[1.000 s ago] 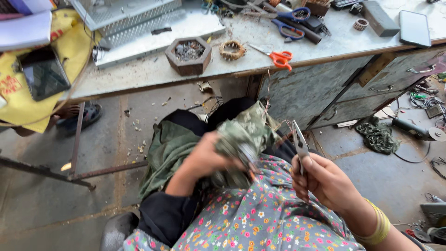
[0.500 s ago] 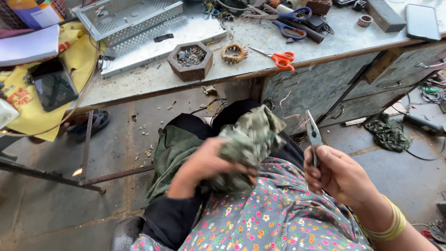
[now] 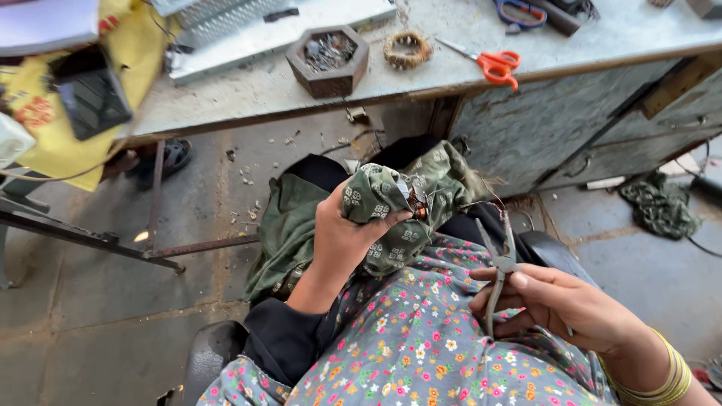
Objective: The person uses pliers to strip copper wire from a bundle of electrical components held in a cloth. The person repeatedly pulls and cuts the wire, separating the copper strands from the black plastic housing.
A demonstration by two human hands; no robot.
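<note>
Head view: person seated below the counter [image 3: 248, 90].
Left hand [image 3: 347, 233]: fingers closed around a green patterned cloth [image 3: 391, 207] wrapping a small wire-wound part [image 3: 416, 201], held over the lap.
Right hand [image 3: 560, 304]: fingers gripping needle-nose pliers [image 3: 499, 259].
Handling: cloth soft; part likely light, its thin wire fragile; grip through the cloth.

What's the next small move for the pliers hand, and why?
Probably bring the pliers in the right hand up and left so the tips reach the small part that the left hand pinches inside the green cloth. The tips sit apart from that part, pointing toward it.
</note>
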